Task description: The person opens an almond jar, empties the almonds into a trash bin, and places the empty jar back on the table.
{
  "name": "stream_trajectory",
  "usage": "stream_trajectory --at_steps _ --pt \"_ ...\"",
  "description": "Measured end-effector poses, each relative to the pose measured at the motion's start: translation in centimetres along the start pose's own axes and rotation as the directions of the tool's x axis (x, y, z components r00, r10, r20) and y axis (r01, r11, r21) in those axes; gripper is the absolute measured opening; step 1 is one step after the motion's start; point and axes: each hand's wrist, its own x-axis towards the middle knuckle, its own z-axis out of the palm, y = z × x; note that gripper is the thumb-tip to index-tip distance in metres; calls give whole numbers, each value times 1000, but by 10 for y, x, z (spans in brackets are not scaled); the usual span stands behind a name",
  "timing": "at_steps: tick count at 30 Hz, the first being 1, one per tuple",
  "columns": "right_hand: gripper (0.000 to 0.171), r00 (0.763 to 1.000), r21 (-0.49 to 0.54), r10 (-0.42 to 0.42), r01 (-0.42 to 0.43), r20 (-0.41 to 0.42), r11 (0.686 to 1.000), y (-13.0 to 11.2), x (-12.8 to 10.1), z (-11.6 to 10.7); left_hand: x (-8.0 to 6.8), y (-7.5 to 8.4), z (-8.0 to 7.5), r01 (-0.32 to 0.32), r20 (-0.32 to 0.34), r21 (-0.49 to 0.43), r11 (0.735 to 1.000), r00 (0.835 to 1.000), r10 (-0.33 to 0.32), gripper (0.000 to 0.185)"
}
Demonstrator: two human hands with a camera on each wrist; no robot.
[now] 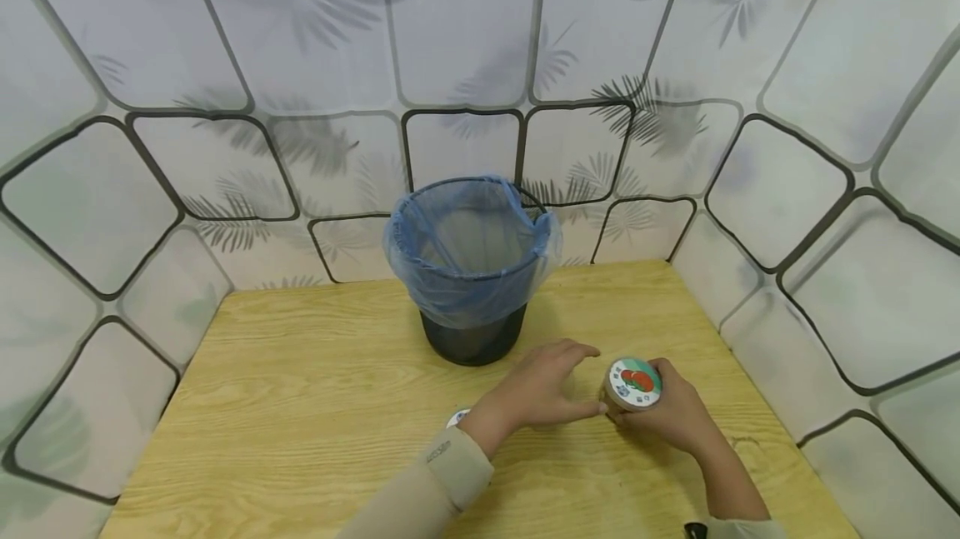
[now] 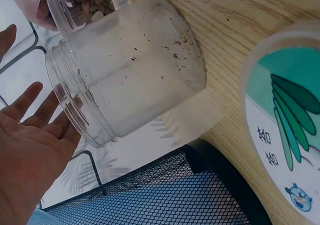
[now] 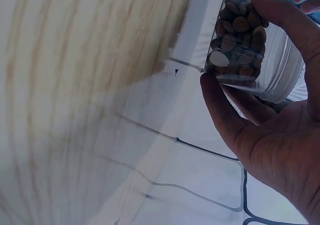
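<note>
My right hand (image 1: 678, 414) grips a small clear jar (image 3: 237, 40) round its side. Its lid (image 1: 636, 382) carries a red fruit picture, and brown nuts (image 2: 90, 2) fill its lower part. Facing it, my left hand (image 1: 536, 389) is held with fingers and thumb spread, the fingertips close to that jar in the head view. Beside the left palm stands a larger clear jar (image 2: 135, 70), lidless, with dark specks on its inner wall and base. A third jar's lid (image 2: 290, 120), white and green with a leaf drawing, is close to the left wrist.
A black mesh bin (image 1: 472, 339) lined with a blue plastic bag (image 1: 468, 297) stands at the back of the wooden table (image 1: 315, 372). Patterned fabric walls (image 1: 465, 47) enclose the table at the back and both sides. The left sleeve (image 1: 457, 468) partly covers the leaf-printed lid.
</note>
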Motion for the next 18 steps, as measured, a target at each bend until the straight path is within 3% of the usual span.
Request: stream_trajectory --at_steps 18 --pt "99 998 17 -66 66 4 998 -5 -2 3 9 8 15 -21 54 -3 1000 998 21 70"
